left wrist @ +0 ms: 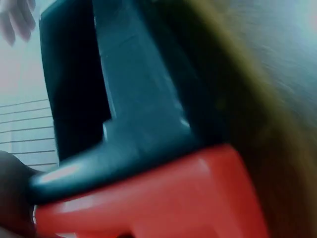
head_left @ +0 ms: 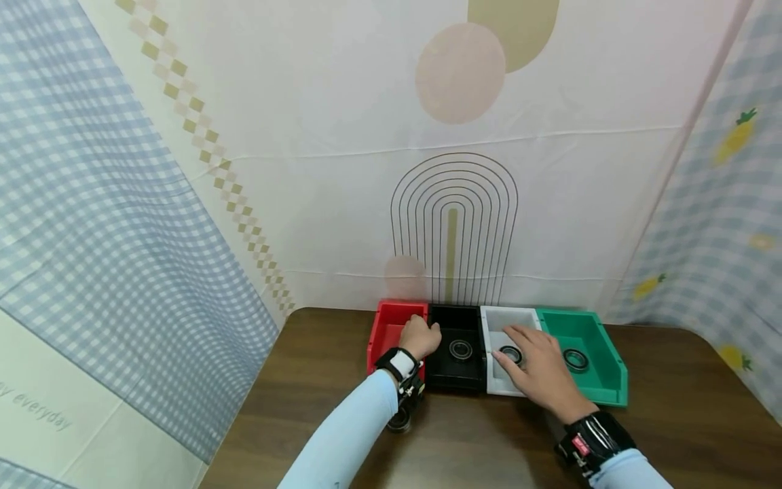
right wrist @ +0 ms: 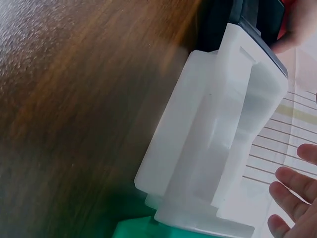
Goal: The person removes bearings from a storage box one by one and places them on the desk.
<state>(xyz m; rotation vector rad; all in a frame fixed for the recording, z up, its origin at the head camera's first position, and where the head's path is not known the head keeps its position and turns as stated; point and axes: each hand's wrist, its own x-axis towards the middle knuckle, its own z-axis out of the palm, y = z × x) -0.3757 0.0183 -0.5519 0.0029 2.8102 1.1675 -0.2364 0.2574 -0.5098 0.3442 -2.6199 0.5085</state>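
Note:
My left hand [head_left: 420, 337] reaches over the red bin [head_left: 381, 329], beside its wall with the black bin [head_left: 453, 377]. Its fingers point down with the tips hidden, so whatever they hold cannot be seen. My right hand [head_left: 540, 367] hovers over the white bin [head_left: 504, 386], fingers spread and apart from each other; the right wrist view shows these fingers [right wrist: 292, 191] holding nothing. Ring-shaped bearings lie in the bins: one bearing [head_left: 461, 350] in the black, another bearing [head_left: 510, 354] in the white, a third bearing [head_left: 575, 360] in the green bin [head_left: 611, 380].
The bins stand side by side on a brown wooden table [head_left: 305, 380] near its back edge. Another dark round bearing [head_left: 399, 420] lies in front of the red bin, partly hidden under my left wrist. A patterned cloth [head_left: 336, 204] hangs behind the table.

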